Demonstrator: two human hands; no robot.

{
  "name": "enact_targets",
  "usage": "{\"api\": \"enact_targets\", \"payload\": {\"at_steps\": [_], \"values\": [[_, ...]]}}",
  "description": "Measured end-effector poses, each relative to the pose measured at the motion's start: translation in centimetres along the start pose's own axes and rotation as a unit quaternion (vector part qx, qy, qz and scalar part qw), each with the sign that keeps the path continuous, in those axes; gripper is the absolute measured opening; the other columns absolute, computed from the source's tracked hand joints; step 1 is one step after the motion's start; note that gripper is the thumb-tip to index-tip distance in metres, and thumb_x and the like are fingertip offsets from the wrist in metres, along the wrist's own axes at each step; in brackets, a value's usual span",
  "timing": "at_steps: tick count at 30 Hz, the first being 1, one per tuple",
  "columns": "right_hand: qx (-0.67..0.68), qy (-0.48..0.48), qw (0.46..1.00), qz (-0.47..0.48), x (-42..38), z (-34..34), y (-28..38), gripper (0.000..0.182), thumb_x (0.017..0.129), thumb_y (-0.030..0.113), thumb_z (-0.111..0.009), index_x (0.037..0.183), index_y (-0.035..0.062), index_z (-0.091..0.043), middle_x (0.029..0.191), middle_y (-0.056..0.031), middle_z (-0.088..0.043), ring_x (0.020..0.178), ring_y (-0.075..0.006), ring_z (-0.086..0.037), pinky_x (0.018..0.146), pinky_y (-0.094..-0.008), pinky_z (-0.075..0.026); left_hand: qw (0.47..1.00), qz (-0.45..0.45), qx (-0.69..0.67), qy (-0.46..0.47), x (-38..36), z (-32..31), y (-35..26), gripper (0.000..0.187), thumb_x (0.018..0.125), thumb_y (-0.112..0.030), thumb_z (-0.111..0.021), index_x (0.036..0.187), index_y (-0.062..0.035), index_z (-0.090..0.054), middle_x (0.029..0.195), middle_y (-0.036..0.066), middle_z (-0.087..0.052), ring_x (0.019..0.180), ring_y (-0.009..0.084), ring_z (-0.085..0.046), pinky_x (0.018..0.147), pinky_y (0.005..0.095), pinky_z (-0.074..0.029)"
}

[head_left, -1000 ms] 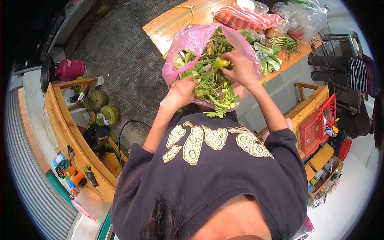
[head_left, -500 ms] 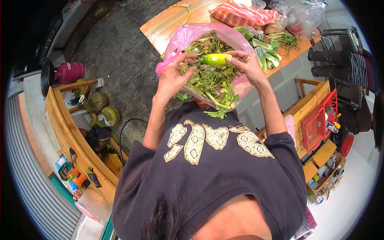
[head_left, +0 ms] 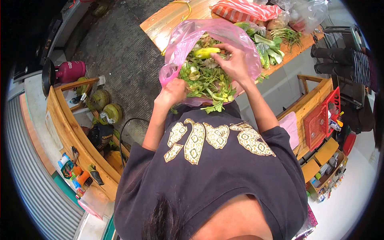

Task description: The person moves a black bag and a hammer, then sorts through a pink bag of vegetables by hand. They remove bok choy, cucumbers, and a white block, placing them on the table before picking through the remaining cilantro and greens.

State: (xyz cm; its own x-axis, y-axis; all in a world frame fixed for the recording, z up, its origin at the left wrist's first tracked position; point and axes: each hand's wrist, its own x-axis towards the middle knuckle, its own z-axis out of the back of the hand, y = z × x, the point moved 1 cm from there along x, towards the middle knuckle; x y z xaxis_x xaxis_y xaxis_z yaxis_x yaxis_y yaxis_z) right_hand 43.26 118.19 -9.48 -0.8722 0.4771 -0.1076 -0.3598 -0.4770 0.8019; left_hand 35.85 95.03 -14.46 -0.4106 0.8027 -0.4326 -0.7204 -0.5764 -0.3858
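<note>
A pink plastic bag [head_left: 250, 46] full of leafy greens [head_left: 210, 78] hangs wide-mouthed before me at the table's near edge. My left hand [head_left: 173, 92] is closed in a fist on the bag's left rim. Between the thumb and fingers of my right hand [head_left: 234, 65] is one end of a yellow-green cucumber [head_left: 206, 52]. It is held over the greens, inside the bag's mouth. Some celery-like leaves [head_left: 216, 106] stick out over the near rim.
On the wooden table [head_left: 160, 26] lie a red-striped bag [head_left: 244, 11], pale-stemmed greens [head_left: 270, 52], thin green stalks [head_left: 288, 36] and clear plastic bags [head_left: 308, 16]. Wooden shelving with red trays [head_left: 314, 128] stands right. A pink gas cylinder [head_left: 71, 72] is at left. Another person's legs [head_left: 332, 64] show at far right.
My left hand has moved down from beside the cucumber and closed on the bag's rim. My right hand has shifted the cucumber slightly left and up. The bag's far rim stands higher.
</note>
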Motion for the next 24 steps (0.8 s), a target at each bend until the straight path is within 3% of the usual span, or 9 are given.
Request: {"api": "enact_targets", "payload": {"at_steps": [1, 2, 4, 7, 11, 14, 15, 19, 24], "values": [[0.015, -0.014, 0.998, 0.058, -0.4, -0.4, 0.6, 0.032, 0.077, 0.027, -0.073, 0.103, 0.0099, -0.069, 0.083, -0.0067, -0.07, 0.057, -0.0077, -0.056, 0.054, -0.026, -0.045, 1.0, 0.004, 0.004, 0.021, -0.1, 0.5, -0.3, 0.024, 0.075, -0.007, -0.056, 0.093, -0.0067, -0.07, 0.082, 0.019, -0.066, 0.082, 0.0355, -0.064, 0.076, 0.0426, -0.05], [-0.003, 0.017, 0.998, 0.065, -0.8, -0.6, 0.9, 0.031, 0.077, 0.026, -0.071, 0.104, 0.0097, -0.069, 0.086, -0.0097, -0.069, 0.063, -0.0164, -0.062, 0.06, -0.0302, -0.049, 0.999, 0.009, 0.007, 0.042, -0.3, 1.1, -0.6, 0.024, 0.075, -0.007, -0.056, 0.093, -0.0067, -0.07, 0.082, 0.019, -0.066, 0.083, 0.0357, -0.064, 0.076, 0.0421, -0.05], [-0.105, 0.06, 0.983, 0.139, -1.3, -1.3, -0.1, 0.03, 0.077, 0.022, -0.07, 0.103, 0.0093, -0.068, 0.09, -0.0126, -0.069, 0.076, -0.0276, -0.066, 0.069, -0.0371, -0.051, 0.997, 0.014, -0.067, -0.023, -1.0, 2.7, -0.6, 0.026, 0.077, -0.008, -0.055, 0.1, -0.0069, -0.067, 0.087, 0.019, -0.066, 0.086, 0.0335, -0.064, 0.078, 0.0411, -0.05], [-0.201, 0.189, 0.957, 0.093, -1.8, 0.0, -0.6, 0.029, 0.075, 0.018, -0.07, 0.102, 0.0082, -0.067, 0.094, -0.0157, -0.067, 0.087, -0.0357, -0.063, 0.076, -0.0425, -0.05, 0.975, 0.048, -0.167, -0.138, -2.7, 6.2, -1.3, 0.032, 0.082, -0.012, -0.055, 0.113, -0.0067, -0.06, 0.097, 0.02, -0.064, 0.092, 0.03, -0.064, 0.082, 0.0397, -0.049], [-0.289, 0.204, 0.934, 0.045, -1.6, 1.6, -1.1, 0.026, 0.072, 0.016, -0.071, 0.095, 0.0048, -0.066, 0.095, -0.0177, -0.065, 0.09, -0.0354, -0.062, 0.076, -0.0439, -0.049, 0.968, 0.031, -0.193, -0.158, -3.5, 10.1, -1.5, 0.041, 0.088, -0.015, -0.053, 0.127, -0.0049, -0.049, 0.107, 0.02, -0.061, 0.095, 0.0266, -0.063, 0.082, 0.0379, -0.048], [-0.206, 0.102, 0.971, 0.068, -1.6, 1.8, 0.2, 0.025, 0.074, 0.013, -0.068, 0.097, 0.0039, -0.064, 0.1, -0.0166, -0.063, 0.095, -0.0347, -0.061, 0.079, -0.0431, -0.049, 0.956, 0.063, -0.178, -0.225, -3.7, 11.5, -2.6, 0.038, 0.089, -0.012, -0.05, 0.125, -0.0026, -0.05, 0.105, 0.02, -0.06, 0.094, 0.0292, -0.062, 0.083, 0.0372, -0.046], [-0.172, 0.099, 0.977, 0.075, -1.5, 1.6, 0.4, 0.026, 0.075, 0.012, -0.066, 0.099, 0.0041, -0.064, 0.101, -0.0157, -0.062, 0.096, -0.0347, -0.06, 0.08, -0.0426, -0.049, 0.948, 0.034, -0.197, -0.246, -3.5, 11.6, -2.4, 0.041, 0.084, -0.011, -0.051, 0.125, -0.0068, -0.052, 0.102, 0.019, -0.063, 0.087, 0.0265, -0.064, 0.077, 0.0361, -0.049], [-0.083, 0.045, 0.987, 0.13, -0.7, 0.9, 0.2, 0.031, 0.08, 0.012, -0.06, 0.11, 0.0065, -0.06, 0.104, -0.0136, -0.062, 0.098, -0.0344, -0.06, 0.084, -0.0413, -0.048, 0.905, -0.043, -0.374, -0.2, -2.3, 13.9, -2.5, 0.036, 0.085, -0.002, -0.045, 0.119, -0.0047, -0.056, 0.095, 0.007, -0.063, 0.08, 0.0098, -0.057, 0.073, 0.0277, -0.047], [-0.119, 0.072, 0.978, 0.158, 1.6, 0.0, 0.3, 0.038, 0.083, 0.014, -0.057, 0.121, 0.0101, -0.055, 0.115, -0.0129, -0.06, 0.099, -0.0327, -0.06, 0.086, -0.0406, -0.048, 0.878, -0.079, -0.415, -0.227, -1.1, 15.5, -3.1, 0.034, 0.086, -0.003, -0.047, 0.119, -0.0028, -0.056, 0.103, 0.009, -0.063, 0.091, 0.0119, -0.059, 0.08, 0.0272, -0.046]]}}
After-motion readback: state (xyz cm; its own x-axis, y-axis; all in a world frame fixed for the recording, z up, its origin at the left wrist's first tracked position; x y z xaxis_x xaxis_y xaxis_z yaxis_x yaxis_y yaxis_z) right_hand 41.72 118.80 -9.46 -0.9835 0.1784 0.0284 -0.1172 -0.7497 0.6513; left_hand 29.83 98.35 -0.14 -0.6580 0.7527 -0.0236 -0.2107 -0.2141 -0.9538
